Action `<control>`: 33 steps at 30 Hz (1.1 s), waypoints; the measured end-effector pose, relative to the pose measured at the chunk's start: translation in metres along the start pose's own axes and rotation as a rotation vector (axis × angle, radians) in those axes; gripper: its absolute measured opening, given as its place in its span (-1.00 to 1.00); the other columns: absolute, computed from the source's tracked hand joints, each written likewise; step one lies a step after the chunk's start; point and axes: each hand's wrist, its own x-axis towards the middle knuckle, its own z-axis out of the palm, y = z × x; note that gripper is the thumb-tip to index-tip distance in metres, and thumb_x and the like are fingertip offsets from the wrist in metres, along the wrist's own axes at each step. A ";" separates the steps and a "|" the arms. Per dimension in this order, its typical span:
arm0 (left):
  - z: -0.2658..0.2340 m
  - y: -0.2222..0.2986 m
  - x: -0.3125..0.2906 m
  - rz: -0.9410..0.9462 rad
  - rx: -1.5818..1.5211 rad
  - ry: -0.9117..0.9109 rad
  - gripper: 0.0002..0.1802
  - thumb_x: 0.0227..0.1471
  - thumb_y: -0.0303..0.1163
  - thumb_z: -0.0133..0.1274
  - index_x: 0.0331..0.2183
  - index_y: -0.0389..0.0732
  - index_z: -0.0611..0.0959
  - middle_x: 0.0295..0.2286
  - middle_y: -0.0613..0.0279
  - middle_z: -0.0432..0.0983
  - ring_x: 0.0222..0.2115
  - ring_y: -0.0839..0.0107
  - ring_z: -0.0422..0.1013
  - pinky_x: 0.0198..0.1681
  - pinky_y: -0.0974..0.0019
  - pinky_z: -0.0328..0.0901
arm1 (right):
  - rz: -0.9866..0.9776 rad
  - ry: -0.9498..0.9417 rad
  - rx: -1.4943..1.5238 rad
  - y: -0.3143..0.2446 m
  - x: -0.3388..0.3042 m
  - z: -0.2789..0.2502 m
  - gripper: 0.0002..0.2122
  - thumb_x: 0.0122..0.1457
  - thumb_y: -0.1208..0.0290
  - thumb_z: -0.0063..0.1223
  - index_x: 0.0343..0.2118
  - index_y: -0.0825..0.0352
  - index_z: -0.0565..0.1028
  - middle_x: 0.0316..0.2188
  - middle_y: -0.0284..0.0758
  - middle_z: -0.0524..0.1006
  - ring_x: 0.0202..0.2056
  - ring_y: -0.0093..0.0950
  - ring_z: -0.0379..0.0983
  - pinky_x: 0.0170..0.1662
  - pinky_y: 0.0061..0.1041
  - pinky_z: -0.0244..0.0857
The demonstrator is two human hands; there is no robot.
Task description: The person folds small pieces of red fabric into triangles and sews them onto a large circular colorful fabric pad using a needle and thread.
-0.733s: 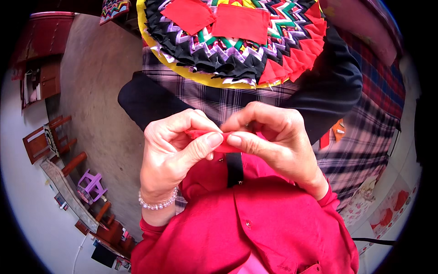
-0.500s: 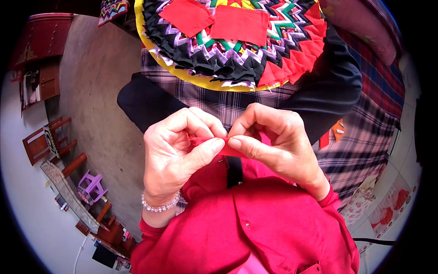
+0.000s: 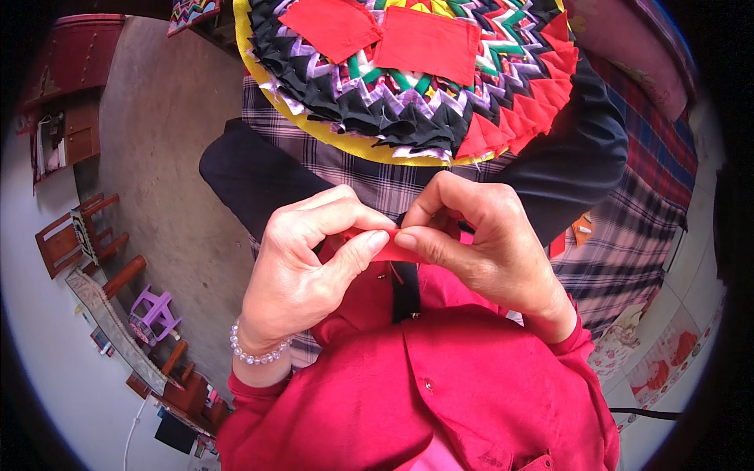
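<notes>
A small piece of red cloth (image 3: pixel 393 250) is pinched between both hands, above my lap and in front of my red jacket. My left hand (image 3: pixel 310 247), with a beaded bracelet at its wrist, grips the cloth's left part between thumb and fingers. Thumb and forefinger of my right hand (image 3: pixel 479 243) are closed on its right part, the two thumb tips nearly meeting. Beyond them lies a round patchwork mat (image 3: pixel 393 118) of folded cloth points in black, red, purple, white and green, edged in yellow. Two flat red cloth pieces (image 3: pixel 428 45) rest on it.
A plaid cloth (image 3: pixel 597 267) spreads under my dark-trousered legs. At right lie an orange scrap (image 3: pixel 582 229) with a small white thing on it and a red scrap (image 3: pixel 558 245). On the left floor stand a purple stool (image 3: pixel 155 315) and wooden furniture (image 3: pixel 67 247).
My left hand has shifted slightly left, with its fingers tucked differently around the red cloth. Less of the cloth's left end shows. The mat appears slightly lower and further right.
</notes>
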 end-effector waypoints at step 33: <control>0.005 0.007 0.006 -0.360 -0.539 0.127 -0.88 0.02 -0.49 0.12 -0.47 -0.37 0.59 -0.62 0.27 0.47 -0.70 0.73 0.25 -0.66 0.66 0.10 | -0.844 0.380 -0.722 0.019 0.004 0.018 -0.69 -0.34 0.72 0.22 -0.40 0.48 0.48 -0.56 -0.23 0.37 -0.59 -0.39 0.29 -0.56 -0.48 0.15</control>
